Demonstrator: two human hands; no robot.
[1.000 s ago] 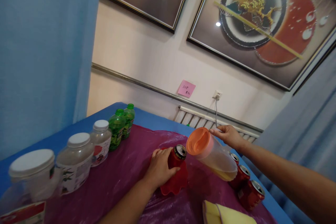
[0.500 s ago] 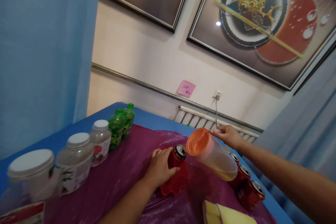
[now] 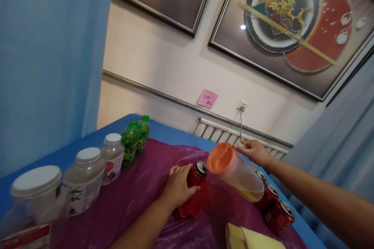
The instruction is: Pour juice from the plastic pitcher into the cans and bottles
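Note:
My left hand (image 3: 178,187) is wrapped round a red drink can (image 3: 196,174) with its opening facing up. The can stands in or on a red scalloped dish (image 3: 191,205); its base is hidden by my fingers. By its handle, my right hand (image 3: 254,151) grips a translucent pitcher (image 3: 244,175) with an orange lid (image 3: 221,158). The pitcher is tilted left, its lid close to the can's top. Yellowish liquid lies along its lower side and bottom; I cannot make out any stream.
Several red cans (image 3: 279,216) stand to the right, near a folded yellow cloth (image 3: 254,238). Along the left are white-lidded jars (image 3: 85,181) and two green bottles (image 3: 130,144). Purple plastic sheeting (image 3: 122,206) covers part of the blue table (image 3: 172,131). A radiator (image 3: 214,130) is behind.

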